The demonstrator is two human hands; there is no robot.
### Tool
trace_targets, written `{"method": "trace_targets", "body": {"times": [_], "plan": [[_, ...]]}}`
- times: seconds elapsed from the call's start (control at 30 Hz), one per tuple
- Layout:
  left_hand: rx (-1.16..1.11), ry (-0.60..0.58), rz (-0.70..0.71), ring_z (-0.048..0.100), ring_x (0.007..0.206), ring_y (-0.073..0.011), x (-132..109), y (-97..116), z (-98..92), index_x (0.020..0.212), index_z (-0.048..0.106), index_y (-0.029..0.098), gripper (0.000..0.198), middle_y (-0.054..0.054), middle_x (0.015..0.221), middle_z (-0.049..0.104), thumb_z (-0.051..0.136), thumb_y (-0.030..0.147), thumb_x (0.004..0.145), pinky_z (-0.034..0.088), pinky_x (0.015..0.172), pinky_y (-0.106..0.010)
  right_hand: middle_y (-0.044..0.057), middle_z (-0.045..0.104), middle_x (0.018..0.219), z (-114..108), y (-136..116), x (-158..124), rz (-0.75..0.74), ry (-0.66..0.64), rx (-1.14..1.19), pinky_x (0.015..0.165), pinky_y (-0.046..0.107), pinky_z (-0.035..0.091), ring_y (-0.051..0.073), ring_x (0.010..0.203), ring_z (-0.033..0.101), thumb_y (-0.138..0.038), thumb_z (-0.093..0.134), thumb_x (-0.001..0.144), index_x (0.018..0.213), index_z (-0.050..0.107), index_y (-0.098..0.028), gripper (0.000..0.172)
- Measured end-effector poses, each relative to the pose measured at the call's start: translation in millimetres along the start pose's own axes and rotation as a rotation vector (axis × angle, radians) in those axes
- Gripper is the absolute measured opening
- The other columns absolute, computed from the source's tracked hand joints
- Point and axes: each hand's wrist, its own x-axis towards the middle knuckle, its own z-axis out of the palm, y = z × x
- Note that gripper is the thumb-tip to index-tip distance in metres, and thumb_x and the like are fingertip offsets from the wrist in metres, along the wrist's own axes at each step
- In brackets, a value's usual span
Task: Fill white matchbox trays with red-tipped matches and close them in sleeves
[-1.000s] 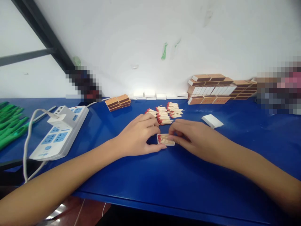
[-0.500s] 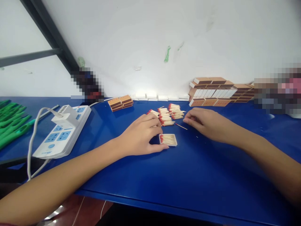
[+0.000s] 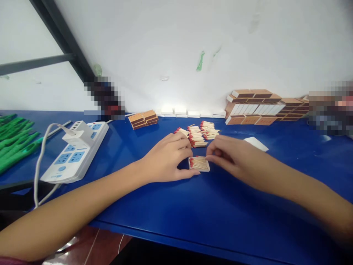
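A small white matchbox tray (image 3: 204, 170) lies on the blue table, partly filled with red-headed matches (image 3: 198, 163). My left hand (image 3: 173, 156) grips the tray's left end between thumb and fingers. At its far right corner my right hand (image 3: 224, 152) is closed in a pinch on a single match, whose red head shows over the tray's far edge; the rest is mostly hidden by the fingers. Just beyond both hands sit loose piles of matches (image 3: 197, 139), heads mostly to the left.
Stacked matchboxes (image 3: 250, 119) stand by the wall at right, with a smaller stack (image 3: 143, 119) at left. White trays (image 3: 180, 111) line the wall between them. A white card (image 3: 256, 143) lies beyond my right hand. A power strip (image 3: 82, 158) and green items (image 3: 16, 143) are at left.
My right hand has moved left and nearer to the tray, and the single match that lay on the table is now in its pinch. My left hand stays on the tray. The white card has become visible.
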Motion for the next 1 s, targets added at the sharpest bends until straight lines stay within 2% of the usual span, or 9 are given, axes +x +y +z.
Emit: {"method": "trace_targets", "body": {"times": [0.13,0.23,0.33,0.5,0.73,1.0], "plan": [[0.001,0.003,-0.008,0.062,0.096,-0.0250,0,0,0.4,0.092,0.074,0.014,0.042,-0.010,0.095,0.072,0.073,0.056,0.091,0.052,0.089,-0.041,0.002,0.063,0.082,10,-10,-2,-0.058,-0.002,0.036,0.062,0.029,0.041,0.016,0.070,0.057,-0.032,0.056,0.103,0.089,0.062,-0.023,0.017],[-0.007,-0.004,-0.013,0.063,0.095,-0.0245,0,0,1.0,0.094,0.075,0.014,0.040,-0.009,0.096,0.072,0.073,0.055,0.091,0.052,0.088,-0.041,0.002,0.061,0.082,15,4,4,-0.064,0.142,0.010,0.065,0.030,0.043,0.018,0.073,0.057,-0.030,0.059,0.102,0.095,0.064,-0.022,0.011],[-0.014,-0.006,-0.019,0.064,0.094,-0.0241,1,0,1.3,0.094,0.074,0.014,0.039,-0.009,0.098,0.073,0.074,0.053,0.091,0.052,0.089,-0.041,0.006,0.063,0.093,20,22,14,-0.089,0.275,-0.068,0.074,0.034,0.047,0.022,0.086,0.060,-0.030,0.063,0.099,0.104,0.065,-0.020,0.011],[0.008,0.001,-0.011,0.064,0.096,-0.0255,2,1,-0.3,0.094,0.075,0.014,0.038,-0.010,0.095,0.072,0.073,0.052,0.092,0.052,0.090,-0.042,0.008,0.065,0.098,29,32,26,-0.105,0.233,-0.084,0.081,0.037,0.048,0.025,0.094,0.061,-0.031,0.065,0.098,0.095,0.063,-0.021,0.011],[0.013,-0.010,-0.016,0.063,0.096,-0.0248,1,1,-0.2,0.093,0.074,0.014,0.040,-0.010,0.095,0.071,0.074,0.053,0.091,0.052,0.089,-0.040,0.007,0.063,0.095,30,30,29,-0.051,0.178,-0.058,0.075,0.034,0.046,0.023,0.087,0.060,-0.030,0.061,0.100,0.089,0.058,-0.021,0.015],[0.005,-0.013,-0.010,0.062,0.098,-0.0256,2,0,-0.2,0.093,0.075,0.014,0.039,-0.010,0.096,0.072,0.073,0.053,0.092,0.051,0.089,-0.041,0.009,0.063,0.094,27,32,27,-0.022,0.091,-0.175,0.075,0.036,0.046,0.025,0.089,0.059,-0.035,0.056,0.103,0.088,0.054,-0.022,0.020]]}}
